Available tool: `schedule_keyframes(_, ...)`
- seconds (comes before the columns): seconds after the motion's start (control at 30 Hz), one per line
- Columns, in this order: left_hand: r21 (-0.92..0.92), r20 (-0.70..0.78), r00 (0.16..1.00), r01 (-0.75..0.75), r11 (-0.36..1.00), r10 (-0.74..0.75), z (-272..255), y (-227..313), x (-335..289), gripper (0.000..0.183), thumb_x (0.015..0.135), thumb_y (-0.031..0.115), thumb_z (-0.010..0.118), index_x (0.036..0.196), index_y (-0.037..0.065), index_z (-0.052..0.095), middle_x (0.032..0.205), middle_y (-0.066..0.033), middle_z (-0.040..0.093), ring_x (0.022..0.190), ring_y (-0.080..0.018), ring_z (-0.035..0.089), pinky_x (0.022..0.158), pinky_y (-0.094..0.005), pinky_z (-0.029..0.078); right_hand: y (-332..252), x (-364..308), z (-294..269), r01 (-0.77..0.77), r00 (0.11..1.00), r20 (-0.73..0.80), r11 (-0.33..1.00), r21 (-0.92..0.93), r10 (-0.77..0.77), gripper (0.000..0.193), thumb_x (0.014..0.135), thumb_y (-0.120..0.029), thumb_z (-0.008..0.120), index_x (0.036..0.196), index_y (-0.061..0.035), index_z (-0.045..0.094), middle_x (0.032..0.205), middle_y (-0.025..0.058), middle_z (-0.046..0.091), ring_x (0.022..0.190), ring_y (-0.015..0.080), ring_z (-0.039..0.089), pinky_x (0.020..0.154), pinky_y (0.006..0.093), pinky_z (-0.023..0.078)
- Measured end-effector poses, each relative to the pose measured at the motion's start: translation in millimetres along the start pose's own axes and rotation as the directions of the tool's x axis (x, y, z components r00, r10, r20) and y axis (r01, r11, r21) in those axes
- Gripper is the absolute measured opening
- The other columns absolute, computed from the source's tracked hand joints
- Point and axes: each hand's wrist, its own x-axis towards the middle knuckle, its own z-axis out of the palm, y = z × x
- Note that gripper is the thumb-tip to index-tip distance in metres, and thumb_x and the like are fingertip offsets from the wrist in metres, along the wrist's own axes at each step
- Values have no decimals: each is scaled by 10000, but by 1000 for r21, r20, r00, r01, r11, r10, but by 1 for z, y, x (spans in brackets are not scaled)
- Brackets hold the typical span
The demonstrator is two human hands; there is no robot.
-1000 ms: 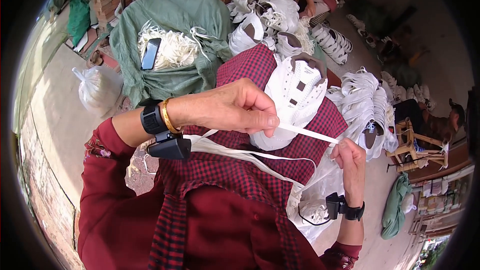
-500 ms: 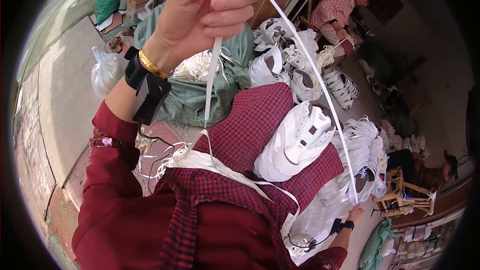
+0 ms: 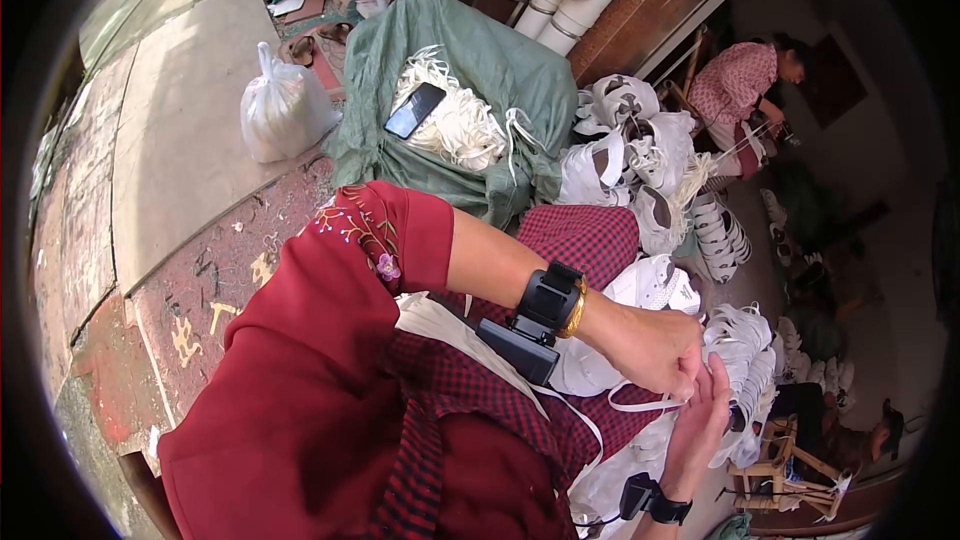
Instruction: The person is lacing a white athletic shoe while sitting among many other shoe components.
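My left hand reaches across my lap, its fingers pinched on a white shoelace. Right beside it, my right hand meets the left fingertips and grips the same lace, though the exact grip is partly covered. Under my left forearm lie white shoe uppers stacked on the red-and-black checked cloth over my lap. A bundle of white laces rests in the fold of my apron, partly behind the wrist device. One loose lace trails from it over the cloth.
A green sack holds a heap of white laces with a phone on top. White plastic bag stands left of it. Piled shoe uppers and a stacked row lie right. Another person works behind; a wooden stool stands lower right.
My left hand has come down from high up and across to my right hand, so the lace stretched between them is now slack. The view has shifted, uncovering the phone on the sack.
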Motion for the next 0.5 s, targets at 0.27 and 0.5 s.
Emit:
schedule_keyframes(0.27,155,-14,994,110,982,-109,-25,-13,-43,258,952,205,651,864,-30,715,699,-162,681,617,-220,638,609,-408,482,-15,-21,34,-186,975,113,980,-73,194,271,1057,-282,630,936,-43,584,645,-50,434,495,24,289,450,228,190)
schedule_keyframes(0.5,10,-65,983,171,985,-170,-31,-15,-76,278,979,198,639,833,-35,675,627,-112,594,567,-150,500,572,-399,412,11,-36,-11,-83,995,10,843,-531,104,157,1024,-165,640,963,-21,624,751,-45,548,626,21,429,563,212,305)
